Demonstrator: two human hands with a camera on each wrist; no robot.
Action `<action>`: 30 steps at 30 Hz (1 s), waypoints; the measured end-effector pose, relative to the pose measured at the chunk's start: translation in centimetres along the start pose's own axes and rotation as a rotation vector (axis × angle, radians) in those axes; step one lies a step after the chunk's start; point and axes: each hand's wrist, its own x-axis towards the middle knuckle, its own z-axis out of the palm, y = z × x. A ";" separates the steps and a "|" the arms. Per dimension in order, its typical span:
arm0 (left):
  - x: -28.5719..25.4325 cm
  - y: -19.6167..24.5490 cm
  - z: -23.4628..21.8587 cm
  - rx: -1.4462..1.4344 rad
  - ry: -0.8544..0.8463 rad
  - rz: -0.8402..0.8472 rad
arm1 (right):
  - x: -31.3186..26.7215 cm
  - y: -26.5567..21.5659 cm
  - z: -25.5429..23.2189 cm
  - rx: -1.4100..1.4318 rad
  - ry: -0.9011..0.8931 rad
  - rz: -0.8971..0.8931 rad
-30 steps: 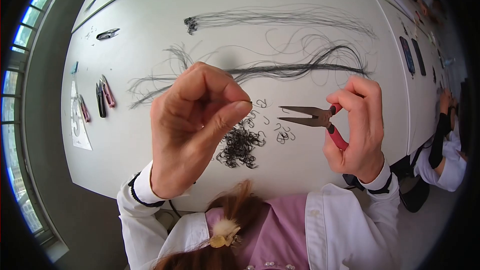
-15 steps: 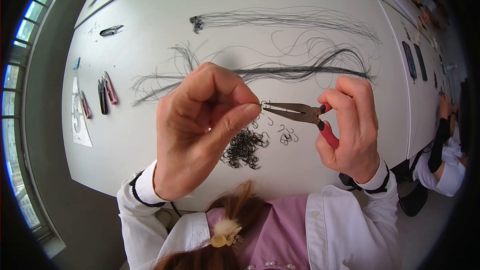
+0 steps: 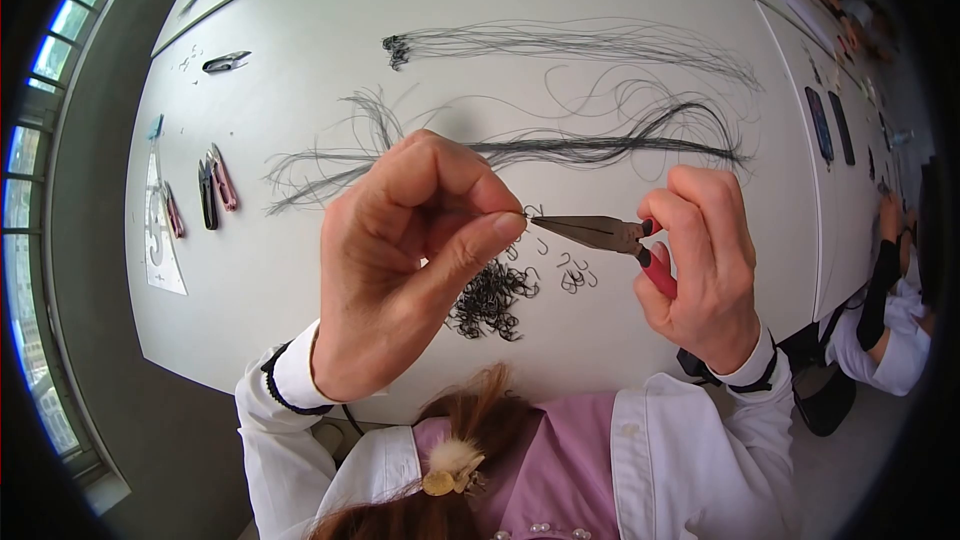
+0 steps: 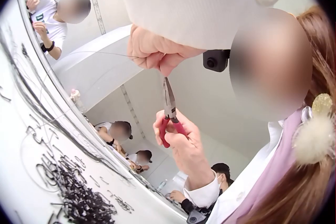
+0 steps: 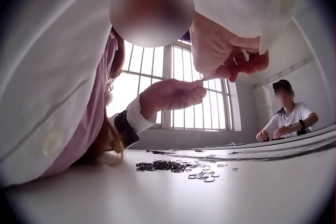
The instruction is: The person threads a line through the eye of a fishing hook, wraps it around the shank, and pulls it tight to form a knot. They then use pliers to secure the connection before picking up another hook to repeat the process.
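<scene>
My left hand (image 3: pixel 395 260) pinches a thin fishing line (image 4: pixel 105 53) between thumb and forefinger; the line trails off to one side in the left wrist view. In my right hand (image 3: pixel 708 275) are long-nose pliers (image 3: pixel 595 232) with red handles. Their jaws are closed, the tip right at the left fingertips. Whatever small thing sits at that tip is mostly hidden. Below the hands lies a pile of black fish hooks (image 3: pixel 492 302), with several loose hooks (image 3: pixel 575 273) beside it. Behind them a dark bundle of lines (image 3: pixel 580 147) stretches across the white table (image 3: pixel 620 340).
Farther back lies a second bundle of lines (image 3: pixel 570 40) with dark hooks clustered at one end. On the left are black thread snips (image 3: pixel 207 195), pink snips (image 3: pixel 224 185) and a triangular ruler (image 3: pixel 160 255). A phone (image 3: pixel 819 125) rests at the right, and other people sit beyond.
The pliers have moved left, from apart to right at the left fingertips, and their jaws have gone from spread to closed. The left hand keeps its pinch.
</scene>
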 end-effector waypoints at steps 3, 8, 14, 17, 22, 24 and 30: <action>0.1 -0.3 -0.2 0.053 -0.015 0.008 | -0.1 0.0 -0.1 -0.027 -0.016 0.002; 0.3 -0.5 -0.7 0.289 -0.052 0.048 | -0.4 0.1 -0.1 -0.085 -0.004 -0.018; 1.2 -1.6 -1.2 0.389 0.065 0.266 | -2.5 1.2 -2.0 -0.122 -0.061 0.112; 1.4 -2.0 -1.4 0.345 0.107 0.283 | -4.9 2.8 -3.3 -0.247 0.030 0.352; 0.9 -0.5 -1.8 0.384 0.051 0.082 | -10.3 6.7 -7.5 -0.313 0.052 0.652; 0.8 -0.4 -1.7 0.376 0.054 0.058 | -13.3 9.3 -8.8 -0.426 0.095 0.721; 0.7 -0.5 -1.8 0.377 0.039 0.125 | -19.9 15.4 -12.0 -0.555 0.155 0.779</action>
